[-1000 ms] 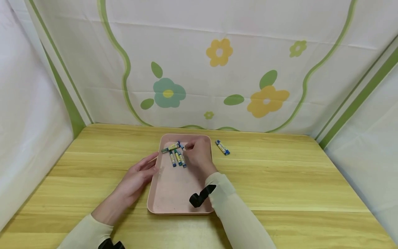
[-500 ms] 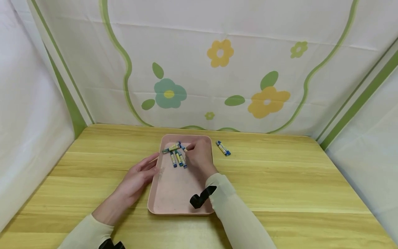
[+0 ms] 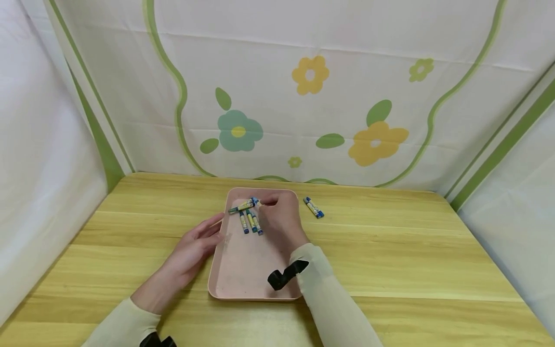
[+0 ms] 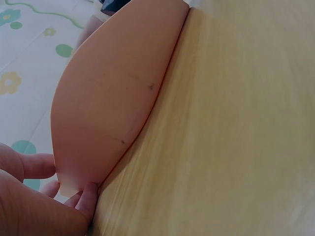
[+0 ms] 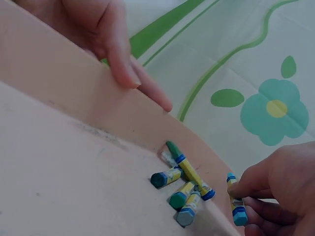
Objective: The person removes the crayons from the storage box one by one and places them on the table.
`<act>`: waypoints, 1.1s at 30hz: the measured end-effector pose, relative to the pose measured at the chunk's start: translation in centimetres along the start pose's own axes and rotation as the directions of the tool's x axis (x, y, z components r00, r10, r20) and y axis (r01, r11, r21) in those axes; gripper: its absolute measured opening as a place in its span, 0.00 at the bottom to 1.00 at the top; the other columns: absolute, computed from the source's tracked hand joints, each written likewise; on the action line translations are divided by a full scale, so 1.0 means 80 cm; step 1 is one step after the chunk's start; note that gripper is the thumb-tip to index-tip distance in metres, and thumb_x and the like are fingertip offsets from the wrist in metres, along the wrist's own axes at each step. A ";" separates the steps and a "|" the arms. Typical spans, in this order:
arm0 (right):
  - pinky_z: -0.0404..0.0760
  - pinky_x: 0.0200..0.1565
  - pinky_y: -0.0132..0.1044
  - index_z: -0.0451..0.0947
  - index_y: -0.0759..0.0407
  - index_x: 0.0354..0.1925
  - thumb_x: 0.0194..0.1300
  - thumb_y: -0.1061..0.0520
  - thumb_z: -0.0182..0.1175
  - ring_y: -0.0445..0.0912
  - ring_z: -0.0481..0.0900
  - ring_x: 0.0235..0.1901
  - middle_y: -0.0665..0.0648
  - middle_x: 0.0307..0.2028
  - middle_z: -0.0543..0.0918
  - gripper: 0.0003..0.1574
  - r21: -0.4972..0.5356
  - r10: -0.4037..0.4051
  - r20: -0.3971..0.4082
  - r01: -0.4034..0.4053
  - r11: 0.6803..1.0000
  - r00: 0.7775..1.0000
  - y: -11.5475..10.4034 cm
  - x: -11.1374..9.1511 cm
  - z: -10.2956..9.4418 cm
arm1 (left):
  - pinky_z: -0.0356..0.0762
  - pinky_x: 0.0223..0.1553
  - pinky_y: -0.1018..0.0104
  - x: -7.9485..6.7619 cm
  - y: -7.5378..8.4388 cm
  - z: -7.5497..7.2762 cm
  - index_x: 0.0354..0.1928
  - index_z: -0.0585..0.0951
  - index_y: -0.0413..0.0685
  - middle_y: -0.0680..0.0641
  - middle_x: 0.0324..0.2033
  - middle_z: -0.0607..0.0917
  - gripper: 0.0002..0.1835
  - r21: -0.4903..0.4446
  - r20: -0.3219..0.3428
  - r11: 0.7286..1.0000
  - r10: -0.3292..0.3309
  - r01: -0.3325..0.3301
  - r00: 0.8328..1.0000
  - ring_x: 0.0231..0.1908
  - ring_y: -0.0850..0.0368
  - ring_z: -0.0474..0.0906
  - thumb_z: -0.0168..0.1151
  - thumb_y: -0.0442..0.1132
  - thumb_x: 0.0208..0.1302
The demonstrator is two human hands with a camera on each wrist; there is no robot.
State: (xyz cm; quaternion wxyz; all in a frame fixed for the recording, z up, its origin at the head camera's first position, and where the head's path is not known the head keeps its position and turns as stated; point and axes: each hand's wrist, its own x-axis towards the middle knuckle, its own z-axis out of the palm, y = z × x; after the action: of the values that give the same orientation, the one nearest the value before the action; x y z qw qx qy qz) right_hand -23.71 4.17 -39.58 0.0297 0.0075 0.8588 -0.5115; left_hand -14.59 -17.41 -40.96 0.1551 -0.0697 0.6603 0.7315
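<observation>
My right hand reaches over the far part of a pink tray. Between thumb and fingers it pinches a light-blue-ended crayon with a yellow wrapper. Just left of that crayon, several others lie in the tray, among them a green-tipped crayon lying across the others and a grey-ended crayon. At the tray's left side, my left hand holds the wall lightly. Its thumb laps over the rim, while fingers touch the outer wall.
To the right of the tray, what looks like a pair of crayons lies on the wooden table. A white flowered curtain stands behind the table, with white cloth on both sides.
The crayon in my right hand has shifted slightly away from me, and more of it shows from behind the fingers. My left hand stays at the tray's side.
</observation>
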 end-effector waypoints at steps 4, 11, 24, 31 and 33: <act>0.87 0.43 0.39 0.93 0.51 0.49 0.68 0.63 0.68 0.46 0.85 0.44 0.50 0.44 0.90 0.13 0.061 0.011 0.019 -0.012 0.998 1.000 0.000 -0.002 -0.004 | 0.76 0.58 0.80 0.000 0.000 0.000 0.84 0.58 0.52 0.43 0.84 0.58 0.35 0.008 0.000 1.000 -0.006 0.006 1.000 0.82 0.46 0.58 0.54 0.34 0.81; 0.87 0.46 0.39 0.93 0.51 0.49 0.68 0.61 0.72 0.46 0.85 0.46 0.49 0.47 0.91 0.13 0.088 -0.020 0.020 0.018 0.996 1.000 -0.001 -0.004 -0.007 | 0.72 0.71 0.68 -0.001 -0.001 0.001 0.84 0.59 0.54 0.43 0.84 0.58 0.35 0.022 -0.002 1.000 -0.016 0.016 1.000 0.82 0.46 0.58 0.55 0.36 0.81; 0.89 0.47 0.39 0.93 0.49 0.51 0.70 0.59 0.71 0.44 0.87 0.46 0.50 0.49 0.93 0.13 0.113 -0.036 0.039 0.032 0.993 0.999 -0.009 -0.005 -0.012 | 0.75 0.62 0.77 -0.002 -0.001 0.000 0.84 0.59 0.53 0.42 0.84 0.58 0.35 0.023 -0.007 1.000 -0.013 0.013 1.000 0.82 0.46 0.58 0.55 0.35 0.80; 0.89 0.46 0.40 0.93 0.50 0.49 0.70 0.57 0.72 0.46 0.88 0.44 0.52 0.45 0.92 0.10 0.101 -0.068 0.015 0.066 0.993 0.998 -0.018 -0.007 -0.031 | 0.74 0.64 0.75 -0.001 -0.002 0.000 0.84 0.59 0.53 0.43 0.84 0.58 0.35 0.017 -0.006 1.000 -0.005 0.005 1.000 0.82 0.47 0.58 0.55 0.35 0.80; 0.89 0.45 0.38 0.93 0.51 0.48 0.69 0.56 0.72 0.46 0.88 0.44 0.53 0.45 0.92 0.10 0.092 -0.088 0.007 0.087 0.992 0.996 -0.019 -0.005 -0.037 | 0.74 0.63 0.76 -0.001 -0.002 0.000 0.84 0.59 0.53 0.43 0.84 0.58 0.35 0.015 -0.005 1.000 -0.003 0.003 1.000 0.82 0.47 0.58 0.55 0.35 0.80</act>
State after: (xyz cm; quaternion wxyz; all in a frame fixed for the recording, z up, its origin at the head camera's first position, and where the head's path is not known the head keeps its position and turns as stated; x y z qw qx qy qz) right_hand -23.49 6.07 -36.83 0.0114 -0.0316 0.8338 -0.5510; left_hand -14.47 -17.43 -41.07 0.1549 -0.0711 0.6661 0.7261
